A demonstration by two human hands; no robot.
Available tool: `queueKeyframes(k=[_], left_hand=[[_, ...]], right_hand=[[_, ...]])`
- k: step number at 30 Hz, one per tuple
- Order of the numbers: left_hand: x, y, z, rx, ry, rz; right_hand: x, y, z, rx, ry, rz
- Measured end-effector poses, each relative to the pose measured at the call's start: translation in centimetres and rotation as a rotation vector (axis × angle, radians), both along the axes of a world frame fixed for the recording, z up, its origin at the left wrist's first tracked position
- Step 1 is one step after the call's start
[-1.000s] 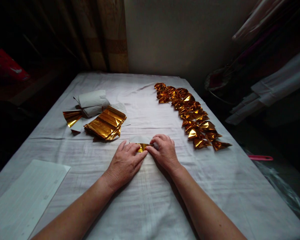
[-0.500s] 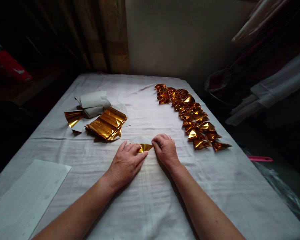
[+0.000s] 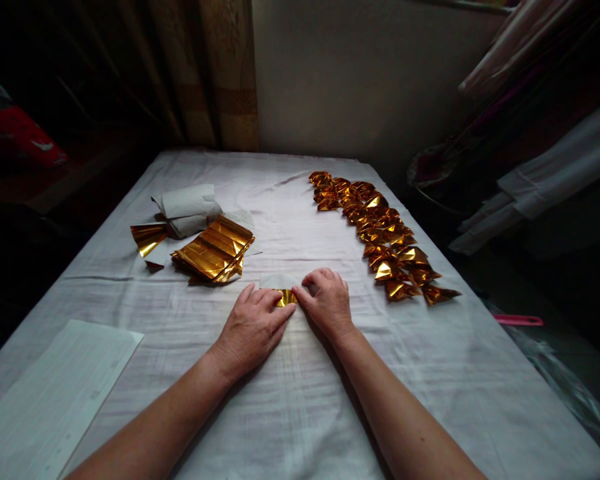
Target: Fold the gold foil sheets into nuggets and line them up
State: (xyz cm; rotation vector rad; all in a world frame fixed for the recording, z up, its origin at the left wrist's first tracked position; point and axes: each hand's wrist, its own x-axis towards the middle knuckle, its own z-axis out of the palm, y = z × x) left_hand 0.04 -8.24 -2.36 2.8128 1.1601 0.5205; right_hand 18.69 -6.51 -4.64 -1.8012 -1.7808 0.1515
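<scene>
1. Dim light fills the head view: a patterned curtain (image 3: pixel 230 100) and a plain wall (image 3: pixel 340 87) rise behind the far edge of the bench, whose white cloth (image 3: pixel 300 427) is creased. Pale clothes (image 3: pixel 555 160) hang beyond its right edge.

2. Well in from every edge, nearly midway between the left and right sides, a small gold foil piece (image 3: pixel 287 298) lies low on the cloth, partly covered by fingers. Thin whitish paper (image 3: pixel 279 281) shows just beyond it.

3. From the near side, the left hand (image 3: pixel 253 325) lies flattened over the foil's left part, fingers loosely spread, holding it down rather than clenched around it.

4. Opposite, the right hand (image 3: pixel 326 301) is curled, its thumb at the foil's right end; I cannot tell whether it pinches the foil or only touches it.

5. Toward the left edge sits a stack of gold sheets (image 3: pixel 215 248), with rolled pale paper (image 3: pixel 187 205) behind and a curved gold sheet (image 3: pixel 147 237) beside it.

6. Folded gold pieces (image 3: pixel 380 230) run in slanting rows along the right edge, from near the far right corner.

7. Toward the near left corner lies a white sheet (image 3: pixel 63 393).
</scene>
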Motion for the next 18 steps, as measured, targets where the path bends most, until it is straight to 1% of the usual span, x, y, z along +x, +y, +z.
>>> queueKeyframes(k=[3,6,8,10,12,15,18], left_hand=[[0.0,0.0,-0.1,0.004,0.004,-0.001],[0.1,0.0,-0.1,0.011,-0.004,0.004],[0.1,0.0,0.0,0.007,-0.009,0.004],[0.1,0.0,0.0,-0.001,-0.009,0.005],[0.0,0.0,0.0,-0.007,-0.01,0.006],[-0.1,0.1,-0.1,-0.014,-0.022,0.001],[-0.5,0.3,-0.7,-0.02,-0.071,0.0]], right_hand=[[0.1,0.1,-0.2,0.014,-0.007,0.007],[0.4,-0.2,-0.3,0.101,0.036,0.06],[0.5,-0.7,-0.2,0.202,0.072,0.121],[0.7,-1.4,-0.1,0.236,0.073,0.246],[0.8,-2.0,0.0,0.197,0.075,0.347],[0.8,-2.5,0.4,0.13,0.046,0.371],[0.8,-2.6,0.9,0.052,0.017,0.375]])
